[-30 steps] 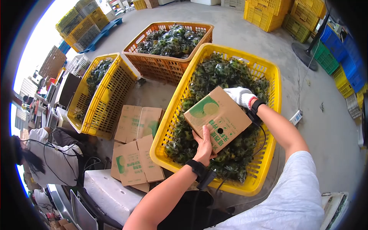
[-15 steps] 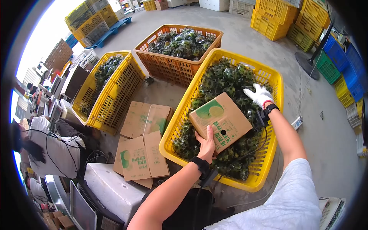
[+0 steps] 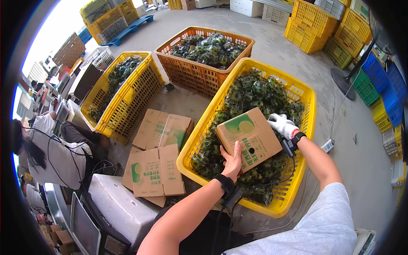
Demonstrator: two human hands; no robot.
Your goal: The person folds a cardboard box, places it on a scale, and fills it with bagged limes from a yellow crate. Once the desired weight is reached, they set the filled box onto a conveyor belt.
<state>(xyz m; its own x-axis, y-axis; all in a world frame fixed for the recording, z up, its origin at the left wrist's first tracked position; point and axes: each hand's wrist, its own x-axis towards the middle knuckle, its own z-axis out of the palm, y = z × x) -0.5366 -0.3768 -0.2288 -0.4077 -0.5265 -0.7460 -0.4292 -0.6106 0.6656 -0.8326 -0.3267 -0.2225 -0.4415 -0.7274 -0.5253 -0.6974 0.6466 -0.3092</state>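
My left hand (image 3: pixel 232 161) grips the near edge of a brown cardboard box (image 3: pixel 247 135) with green print, held over the big yellow crate (image 3: pixel 307 127). That crate is heaped with dark green wrapped fruit (image 3: pixel 250 93). In a white glove, my right hand (image 3: pixel 281 124) is at the box's far right corner, down among the wrapped fruit; whether it holds anything I cannot tell.
An orange crate (image 3: pixel 191 72) and a second yellow crate (image 3: pixel 136 97) hold more green fruit. Flattened cardboard boxes (image 3: pixel 155 168) lie on the floor left of the big crate. A person (image 3: pixel 59 153) sits at the left. Stacked yellow, green and blue crates (image 3: pixel 365 59) stand at the back right.
My gloved right hand went out to the fruit at the crate's far side, then came back to the box's right corner. The left hand kept the box.
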